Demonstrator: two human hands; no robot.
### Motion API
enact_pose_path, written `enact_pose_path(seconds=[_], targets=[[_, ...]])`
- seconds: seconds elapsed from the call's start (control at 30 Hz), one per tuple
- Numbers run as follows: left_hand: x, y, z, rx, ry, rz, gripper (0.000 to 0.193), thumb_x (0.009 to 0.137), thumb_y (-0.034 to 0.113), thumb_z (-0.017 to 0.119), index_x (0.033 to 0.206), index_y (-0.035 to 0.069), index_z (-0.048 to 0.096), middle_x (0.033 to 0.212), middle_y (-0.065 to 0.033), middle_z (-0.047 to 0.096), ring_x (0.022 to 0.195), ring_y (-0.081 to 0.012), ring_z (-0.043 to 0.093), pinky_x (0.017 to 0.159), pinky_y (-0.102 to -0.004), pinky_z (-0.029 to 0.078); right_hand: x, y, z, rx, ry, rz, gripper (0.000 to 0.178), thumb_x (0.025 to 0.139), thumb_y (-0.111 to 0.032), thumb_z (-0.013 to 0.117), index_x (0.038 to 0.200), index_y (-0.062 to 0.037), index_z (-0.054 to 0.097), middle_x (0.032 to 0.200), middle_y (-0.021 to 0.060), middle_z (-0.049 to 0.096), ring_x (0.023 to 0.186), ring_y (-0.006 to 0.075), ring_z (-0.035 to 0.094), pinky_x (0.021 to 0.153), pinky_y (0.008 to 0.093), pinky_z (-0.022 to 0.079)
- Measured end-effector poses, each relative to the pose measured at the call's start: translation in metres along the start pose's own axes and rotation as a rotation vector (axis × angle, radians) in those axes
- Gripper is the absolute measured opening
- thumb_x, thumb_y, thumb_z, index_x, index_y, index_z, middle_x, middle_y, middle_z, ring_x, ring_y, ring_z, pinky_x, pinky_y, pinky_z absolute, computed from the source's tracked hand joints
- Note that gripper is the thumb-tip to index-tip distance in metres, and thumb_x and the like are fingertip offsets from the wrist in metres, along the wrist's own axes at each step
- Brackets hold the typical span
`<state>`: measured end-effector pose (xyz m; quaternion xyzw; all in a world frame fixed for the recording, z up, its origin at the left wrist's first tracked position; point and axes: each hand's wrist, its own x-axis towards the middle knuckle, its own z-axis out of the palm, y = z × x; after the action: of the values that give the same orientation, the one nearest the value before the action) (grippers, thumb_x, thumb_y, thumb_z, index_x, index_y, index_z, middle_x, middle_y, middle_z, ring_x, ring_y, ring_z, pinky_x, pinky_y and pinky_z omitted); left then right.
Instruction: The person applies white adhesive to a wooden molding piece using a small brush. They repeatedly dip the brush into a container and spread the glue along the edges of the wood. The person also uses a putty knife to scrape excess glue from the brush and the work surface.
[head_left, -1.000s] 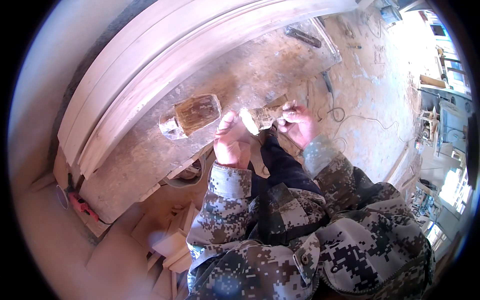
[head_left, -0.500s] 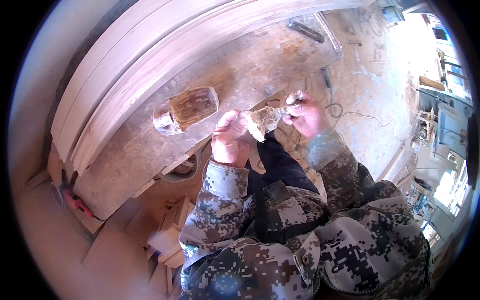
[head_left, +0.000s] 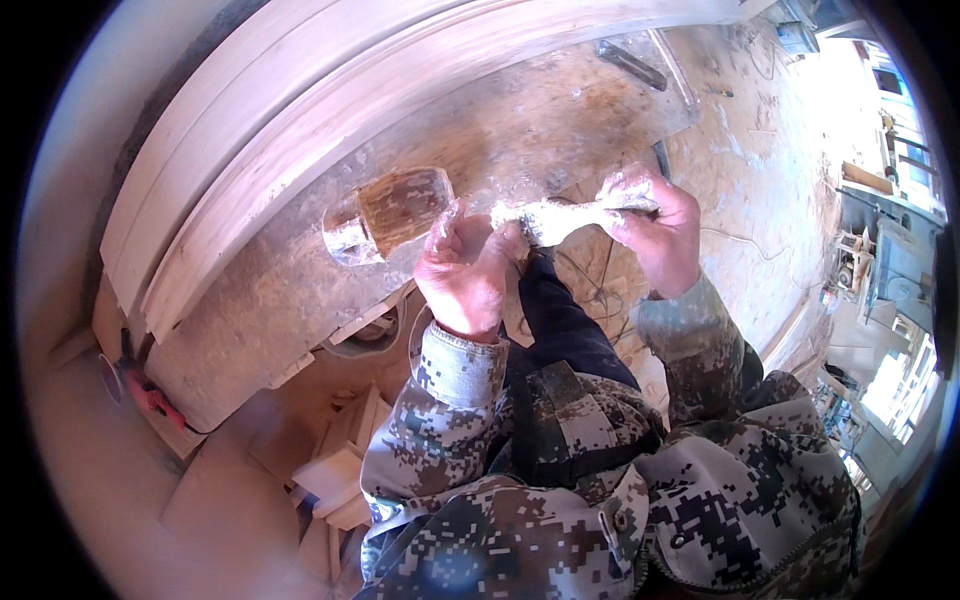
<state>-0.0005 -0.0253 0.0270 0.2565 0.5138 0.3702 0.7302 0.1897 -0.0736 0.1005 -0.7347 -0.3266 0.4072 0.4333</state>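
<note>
My right hand [head_left: 655, 225] is closed round the handle of a flat paintbrush [head_left: 555, 220], which is caked with whitish residue. The brush points left over the bench edge, its head toward my other hand. Fingers apart, my left hand [head_left: 465, 275] is beside the brush head; its thumb tip is at the bristles and seems to touch them. Left of that hand, on the bench board, is a clear plastic container [head_left: 350, 235] with amber-brown stuff in it.
Long pale wooden boards [head_left: 250, 160] run along the far side of the stained bench [head_left: 260, 310]. A red power tool [head_left: 150, 398] lies at the left, and a dark bar [head_left: 632, 65] at the far end. Below the bench are a bucket [head_left: 370, 335] and wood offcuts [head_left: 345, 465].
My right hand has moved right and turned, bringing the brush more level. The left fingers have come away from the bristles and spread. The container stays on the bench.
</note>
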Motion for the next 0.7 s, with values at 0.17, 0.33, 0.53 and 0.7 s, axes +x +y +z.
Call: enact_pose_path(seconds=[0.17, 0.33, 0.53, 0.7], targets=[[0.005, -0.003, -0.005, -0.103, 0.046, -0.03, 0.04, 0.081, -0.012, 0.072, 0.118, -0.001, 0.062, 0.088, -0.0128, 0.072, 0.078, -0.0162, 0.067, 0.068, -0.0304, 0.056, -0.007, -0.012, 0.012, -0.042, 0.046, -0.031, 0.014, 0.081, 0.005, 0.064, 0.095, 0.0027, 0.067, 0.086, 0.004, 0.067, 0.08, 0.0085, 0.061, 0.073, 0.0245, 0.049], [0.014, -0.014, -0.022, -0.342, 0.021, -0.129, 0.037, 0.082, -0.013, 0.069, 0.116, -0.001, 0.063, 0.09, -0.0114, 0.071, 0.076, -0.0154, 0.067, 0.069, -0.0304, 0.055, -0.003, -0.018, 0.015, -0.055, 0.07, 0.025, 0.01, 0.08, 0.006, 0.064, 0.09, 0.0029, 0.066, 0.087, 0.0033, 0.065, 0.079, 0.0084, 0.061, 0.071, 0.0238, 0.048], [0.013, -0.013, -0.021, -0.054, 0.006, -0.016, 0.04, 0.082, -0.008, 0.07, 0.121, -0.002, 0.061, 0.09, -0.0058, 0.071, 0.08, -0.0097, 0.064, 0.074, -0.0247, 0.052, -0.007, -0.022, 0.035, -0.185, 0.097, -0.122, 0.013, 0.077, 0.011, 0.061, 0.085, 0.0021, 0.066, 0.086, 0.0045, 0.064, 0.076, 0.0086, 0.06, 0.063, 0.024, 0.046], [0.018, -0.023, -0.017, 0.475, 0.009, 0.334, 0.051, 0.081, -0.007, 0.068, 0.13, -0.002, 0.054, 0.085, -0.0037, 0.068, 0.069, -0.0081, 0.06, 0.063, -0.023, 0.05, -0.011, -0.017, 0.047, -0.4, 0.067, -0.364, 0.016, 0.077, 0.014, 0.063, 0.089, 0.0041, 0.064, 0.089, 0.0109, 0.064, 0.078, 0.0153, 0.062, 0.069, 0.0268, 0.049]])
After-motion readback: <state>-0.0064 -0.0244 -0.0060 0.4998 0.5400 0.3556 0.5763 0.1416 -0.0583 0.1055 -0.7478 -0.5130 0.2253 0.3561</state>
